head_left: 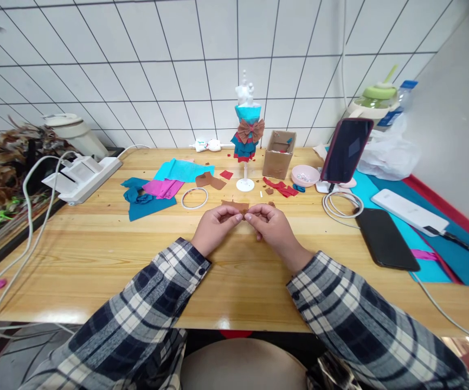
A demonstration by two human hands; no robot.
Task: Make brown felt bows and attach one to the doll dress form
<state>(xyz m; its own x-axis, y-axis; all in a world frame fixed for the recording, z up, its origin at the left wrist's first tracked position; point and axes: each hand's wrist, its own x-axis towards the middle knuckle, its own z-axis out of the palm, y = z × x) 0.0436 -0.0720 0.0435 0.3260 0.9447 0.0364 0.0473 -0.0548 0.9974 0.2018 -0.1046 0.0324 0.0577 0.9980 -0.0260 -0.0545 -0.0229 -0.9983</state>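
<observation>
My left hand (217, 226) and my right hand (274, 227) meet over the middle of the table, thumbs and fingertips pinching a small piece of brown paper (244, 213) between them. Most of that piece is hidden by the fingers. Just behind it lies a flat brown crepe paper strip (236, 205). Beyond the hands, a small white dress-form stand (245, 184) wears a turquoise, teal and red paper dress (245, 149) with a brown bow (251, 131). A roll of white tape (194, 198) rests left of the hands.
Teal paper (153, 208), magenta paper (164, 188) and turquoise paper (179, 170) lie back left. Behind right are a cardboard box (278, 162), red scraps (285, 189) and a pink bowl (304, 176). A propped phone (347, 150), black phone (387, 239) and power strip (83, 179) flank the table.
</observation>
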